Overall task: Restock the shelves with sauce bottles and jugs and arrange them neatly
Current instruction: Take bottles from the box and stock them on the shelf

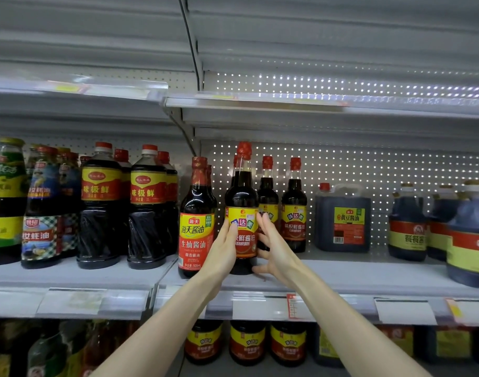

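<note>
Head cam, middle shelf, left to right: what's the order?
Green-label bottle → checkered-label bottle → first big red-capped bottle → second big red-capped bottle → orange-label bottle → yellow-label bottle between left hand and right hand → rear yellow-label bottle → square jug → round jug

The right edge cuts off a jug (pixel 470 240); price tags (pixel 72 300) are blurred.

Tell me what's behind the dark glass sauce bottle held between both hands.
Behind the dark red-capped sauce bottle, another red bottle cap peeks out left of its neck; that bottle's body is covered.
</note>
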